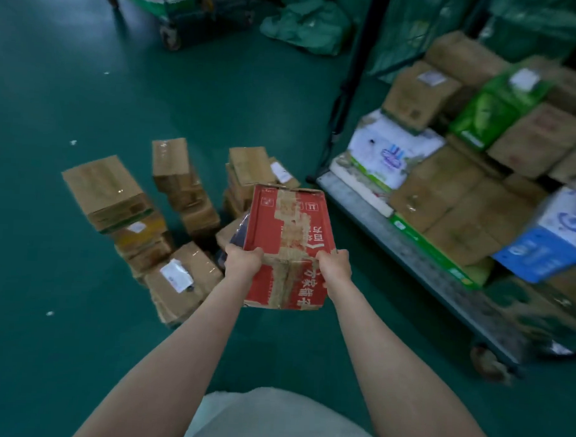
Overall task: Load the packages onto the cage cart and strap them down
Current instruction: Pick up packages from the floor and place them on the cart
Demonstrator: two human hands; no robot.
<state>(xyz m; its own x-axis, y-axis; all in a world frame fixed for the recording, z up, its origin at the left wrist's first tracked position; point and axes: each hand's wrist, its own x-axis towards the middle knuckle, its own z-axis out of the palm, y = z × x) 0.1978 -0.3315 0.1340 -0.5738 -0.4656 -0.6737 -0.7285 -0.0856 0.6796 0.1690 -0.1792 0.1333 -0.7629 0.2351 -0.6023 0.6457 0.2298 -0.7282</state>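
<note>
Fingers (256,252) of the left hand (243,261) are curled over the near top edge of a red box (289,225), and the right hand (334,266) is doing the same at the other corner, so both hands have a proper grip on that taped edge. The box is up in the air out in front of the person, tilted, with brown tape running down its middle and white print on the red. It's hanging just left of the cage cart (356,201), not on it yet. Under and behind it there's a bunch of brown cartons (106,187) in wobbly little piles on the green floor (53,109), a few with white labels. The cart on the right is already pretty loaded: brown boxes (462,209), a white carton (388,153) with blue print, a green carton (493,105) higher up and a blue-and-white carton (556,240) toward the near end, all piled on its metal deck. Further back, green sacks (308,24) lie on the floor beside another wheeled cart (176,18).
</note>
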